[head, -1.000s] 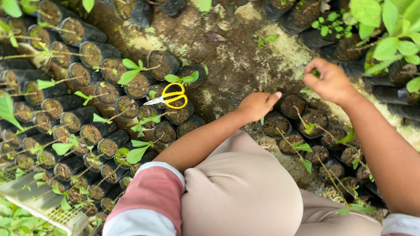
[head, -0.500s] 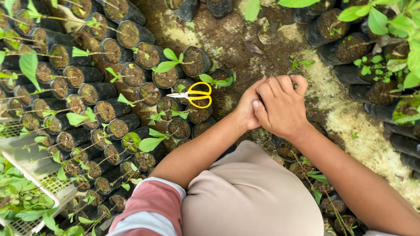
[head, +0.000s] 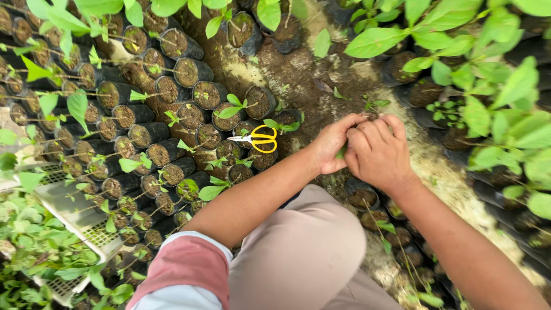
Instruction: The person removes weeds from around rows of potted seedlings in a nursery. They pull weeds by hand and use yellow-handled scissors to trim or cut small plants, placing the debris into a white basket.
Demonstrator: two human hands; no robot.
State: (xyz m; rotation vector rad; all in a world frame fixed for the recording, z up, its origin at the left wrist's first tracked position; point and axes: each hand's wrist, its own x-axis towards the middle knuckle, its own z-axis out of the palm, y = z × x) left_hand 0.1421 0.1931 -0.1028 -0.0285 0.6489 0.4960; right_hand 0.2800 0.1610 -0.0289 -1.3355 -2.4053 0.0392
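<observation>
1. Two hands meet in the head view, just above the knee (head: 310, 252). The left hand (head: 332, 143) and right hand (head: 376, 152) press together, fingers curled around a small green sprig (head: 342, 151); only a sliver of it shows between them.
2. Both hands are closed on the sprig. The left pinches it from the side, and the right covers it from above with knuckles up. How much of it lies inside cannot be told.
3. The sprig sits over bare soil (head: 304, 74), between the bags (head: 172, 132) on the left and a dark bag (head: 363, 198) just below the hands.
4. Handling, as a judgement: the sprig looks light, soft and easily bruised. It would bend or snap under a hard squeeze. A light fingertip pinch on the stem, not the leaf, looks safest.
5. Yellow scissors (head: 256, 139) lie on the bags to the left of the left hand, near it but apart, blades pointing away from the hands.
6. Many black soil-filled bags stand packed in rows at left, some with small seedlings. A white crate (head: 69, 206) lies tilted at the lower left, partly under leaves.
7. Leafy plants (head: 488, 92) crowd the right and top edges.
</observation>
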